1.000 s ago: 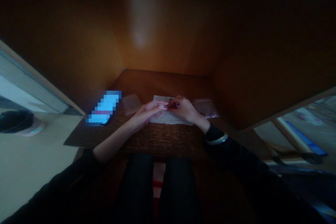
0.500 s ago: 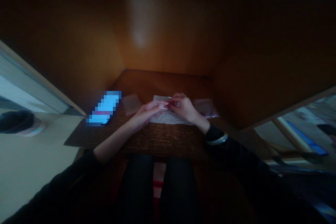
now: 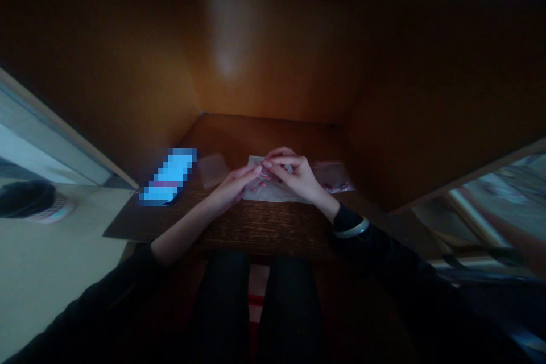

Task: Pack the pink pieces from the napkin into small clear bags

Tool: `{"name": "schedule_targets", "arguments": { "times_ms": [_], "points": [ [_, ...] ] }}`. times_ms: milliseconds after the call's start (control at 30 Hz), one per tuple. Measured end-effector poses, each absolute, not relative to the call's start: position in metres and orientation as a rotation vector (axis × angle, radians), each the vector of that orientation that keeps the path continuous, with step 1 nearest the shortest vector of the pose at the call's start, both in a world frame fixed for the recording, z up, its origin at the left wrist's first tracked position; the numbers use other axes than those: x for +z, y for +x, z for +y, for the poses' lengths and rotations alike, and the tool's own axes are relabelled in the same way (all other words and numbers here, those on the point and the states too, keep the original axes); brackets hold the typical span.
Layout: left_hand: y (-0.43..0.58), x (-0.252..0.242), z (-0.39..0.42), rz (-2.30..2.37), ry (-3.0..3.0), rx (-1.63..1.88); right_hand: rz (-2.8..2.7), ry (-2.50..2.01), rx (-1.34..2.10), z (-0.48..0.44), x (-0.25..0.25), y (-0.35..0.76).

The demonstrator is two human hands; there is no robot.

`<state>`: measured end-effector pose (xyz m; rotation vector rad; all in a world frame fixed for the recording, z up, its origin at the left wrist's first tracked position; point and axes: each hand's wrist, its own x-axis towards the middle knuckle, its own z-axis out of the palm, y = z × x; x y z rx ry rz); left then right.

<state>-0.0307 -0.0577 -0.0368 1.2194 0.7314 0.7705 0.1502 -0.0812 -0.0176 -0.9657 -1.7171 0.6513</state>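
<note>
My left hand (image 3: pixel 239 181) reaches in from the left, its thumb and fingers closed around something too small and dim to name. Against its fingertips, my right hand (image 3: pixel 294 172) pinches at the same spot, and what it holds is hidden. Beneath both hands lies a crumpled whitish sheet (image 3: pixel 273 193), perhaps paper or thin plastic. Just right of my right hand is a clear plastic bag (image 3: pixel 336 175) with small dark reddish pieces at its lower edge. Left of my left hand lies another clear plastic bag (image 3: pixel 213 170), flat on the wood.
A lit phone (image 3: pixel 168 177), its screen blurred out, lies at the left of the brown wooden shelf (image 3: pixel 264 227). Wooden panels (image 3: pixel 273 57) close in the back and both sides. On the floor at left stands a basket with a dark liner (image 3: pixel 49 205).
My right hand has shifted slightly left, its fingers now overlapping the left fingertips. A small shiny bit seen earlier at the left fingertips is now covered. A blurred skin-toned shape has appeared at far right.
</note>
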Motion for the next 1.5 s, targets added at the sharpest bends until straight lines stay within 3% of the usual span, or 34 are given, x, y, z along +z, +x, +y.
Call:
{"name": "schedule_targets", "arguments": {
  "times_ms": [400,733,1067,1500],
  "points": [
    [-0.036,-0.031,-0.056,0.691,1.102,0.544,-1.683,-0.946,1.035,-0.077,-0.024,0.153],
    [-0.033,-0.037,-0.057,0.758,1.065,0.856,-1.446,-0.961,1.299,-0.071,-0.025,0.16],
    [-0.037,-0.038,-0.059,0.858,1.302,1.021,-1.377,-1.131,1.39,-0.072,-0.03,0.16],
    [-0.037,-0.038,-0.06,0.851,1.364,0.992,-1.479,-1.066,1.231,-0.074,-0.034,0.159]
  ]
}}
